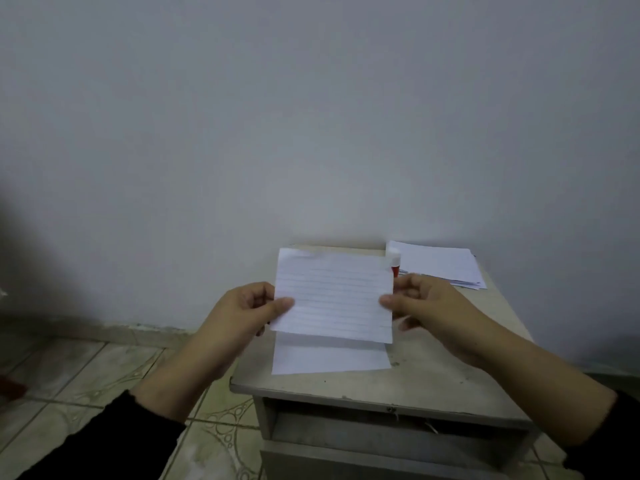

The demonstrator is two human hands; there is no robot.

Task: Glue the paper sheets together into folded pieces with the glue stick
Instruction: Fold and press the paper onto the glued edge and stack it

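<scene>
While both hands lift it above the surface, the lined sheet is pinched at its side edges: left hand and right hand, each grip thumb over fingers. Another sheet lies flat beneath. Behind, the glue stick stands beside a paper stack.

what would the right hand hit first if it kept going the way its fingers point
The right hand, pinching the lined sheet, points leftward across it, so it would probably meet the left hand gripping the opposite edge, though depth is hard to judge.
</scene>
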